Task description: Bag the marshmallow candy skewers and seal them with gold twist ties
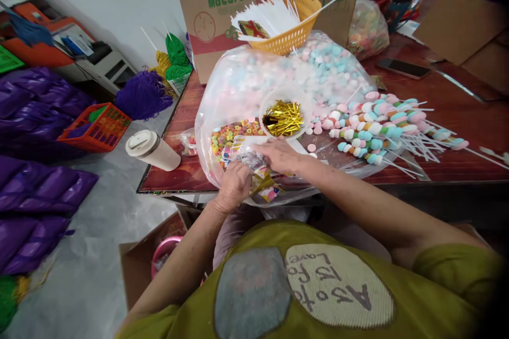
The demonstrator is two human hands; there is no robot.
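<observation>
My left hand (pixel 236 184) is closed on the crinkled clear plastic bag (pixel 251 158) at the table's front edge. From the other side my right hand (pixel 281 154) pinches the same plastic, its fingertips partly hidden. Below the hands hangs a printed yellowish part of plastic packaging (pixel 269 190); whether it belongs to the bag is unclear. Just behind them stands a clear round tub (pixel 264 96) of gold twist ties (pixel 288 117). Small ring-shaped candies (pixel 228 140) lie left of the tub. To the right are several marshmallow skewers (pixel 374 126) on white sticks.
Behind is a large plastic bag of pastel marshmallows (pixel 246 77), with a yellow basket (pixel 288 39) of white sticks on it. A lidded cup (pixel 153 151) stands at the table's left edge. A phone (pixel 403 68) lies at back right. An orange crate (pixel 95 130) sits at left.
</observation>
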